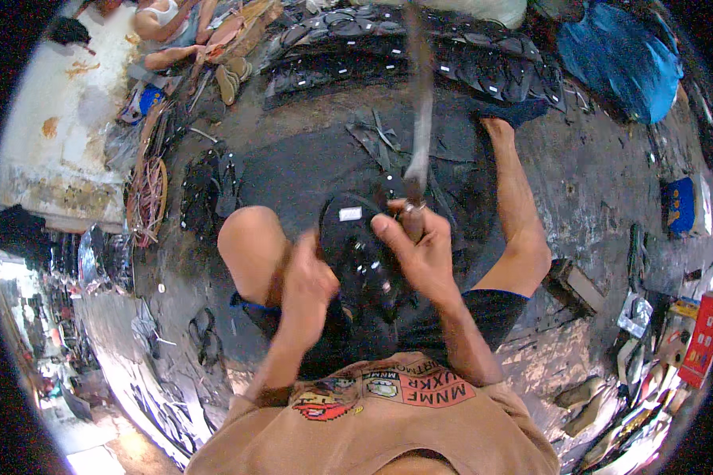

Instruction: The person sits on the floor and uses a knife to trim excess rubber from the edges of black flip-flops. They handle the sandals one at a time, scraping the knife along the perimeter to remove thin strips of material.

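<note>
Between my knees is a black sandal [339, 230] with a white label on its footbed and glossy straps toward my lap. My left hand [310, 275] is at its left edge, smeared by motion; whether its fingers grip the sandal is unclear. My right hand [426, 249] is closed around the brown handle of a long, narrow metal tool [422, 142] that stands upright past the top of the picture. The tool's exact kind is blurred. My right thumb lies by the sandal's right edge.
A dark mat [285, 170] lies before me with black strap scraps [379, 134]. Rows of black sandals [348, 67] line the far side. A blue bag [622, 59] is at far right, a bundle of strips [148, 190] at left. Another person [166, 28] sits far left.
</note>
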`<state>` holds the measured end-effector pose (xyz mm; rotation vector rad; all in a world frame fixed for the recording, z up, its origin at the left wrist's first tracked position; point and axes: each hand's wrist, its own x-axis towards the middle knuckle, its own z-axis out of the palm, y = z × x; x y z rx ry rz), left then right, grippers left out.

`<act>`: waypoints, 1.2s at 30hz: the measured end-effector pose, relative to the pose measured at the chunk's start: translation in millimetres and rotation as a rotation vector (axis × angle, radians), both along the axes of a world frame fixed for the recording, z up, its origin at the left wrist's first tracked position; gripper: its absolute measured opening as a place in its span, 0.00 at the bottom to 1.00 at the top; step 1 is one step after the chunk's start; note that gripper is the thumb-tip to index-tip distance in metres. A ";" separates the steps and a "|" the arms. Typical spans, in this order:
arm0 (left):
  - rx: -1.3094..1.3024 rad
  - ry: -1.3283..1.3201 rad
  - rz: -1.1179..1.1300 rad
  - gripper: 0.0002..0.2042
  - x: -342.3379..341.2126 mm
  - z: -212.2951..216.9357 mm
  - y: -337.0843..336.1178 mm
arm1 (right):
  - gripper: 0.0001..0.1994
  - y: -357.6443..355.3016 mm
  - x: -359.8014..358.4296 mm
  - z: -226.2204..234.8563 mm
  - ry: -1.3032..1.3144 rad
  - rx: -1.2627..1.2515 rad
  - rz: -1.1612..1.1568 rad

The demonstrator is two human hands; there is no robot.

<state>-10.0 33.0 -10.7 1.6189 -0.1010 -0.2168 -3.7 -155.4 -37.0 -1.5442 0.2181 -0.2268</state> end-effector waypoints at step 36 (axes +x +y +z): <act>0.009 0.588 -0.334 0.17 26.5 51.7 28.9 | 0.24 -20.7 28.9 21.1 0.103 -0.464 0.834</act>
